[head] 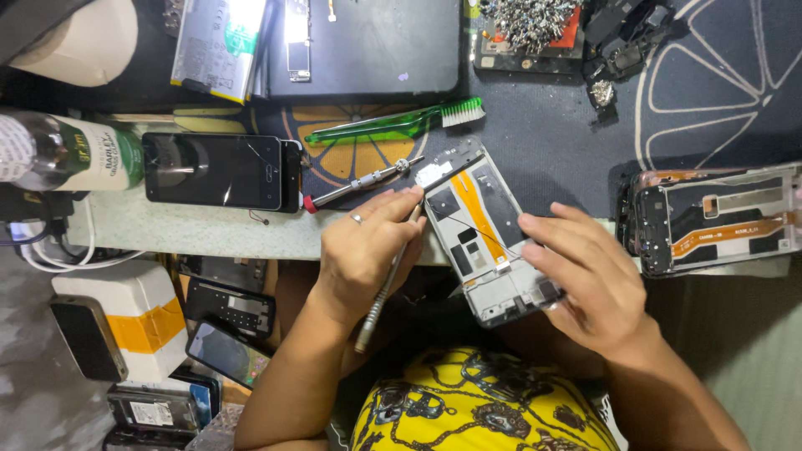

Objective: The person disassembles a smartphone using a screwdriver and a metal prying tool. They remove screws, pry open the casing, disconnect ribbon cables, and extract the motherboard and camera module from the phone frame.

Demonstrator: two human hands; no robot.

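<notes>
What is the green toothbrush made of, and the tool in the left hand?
The toothbrush looks like see-through green plastic, glossy, with white bristles. The tool in the left hand looks like metal: thin, grey, slightly shiny. The opened phone it touches seems to be a grey metal frame with an orange ribbon strip.

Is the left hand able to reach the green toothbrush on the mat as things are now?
Probably yes. The left hand holds a thin metal tool, yet the green toothbrush lies uncovered just beyond it; only the small screwdriver lies between, flat on the mat.
</notes>
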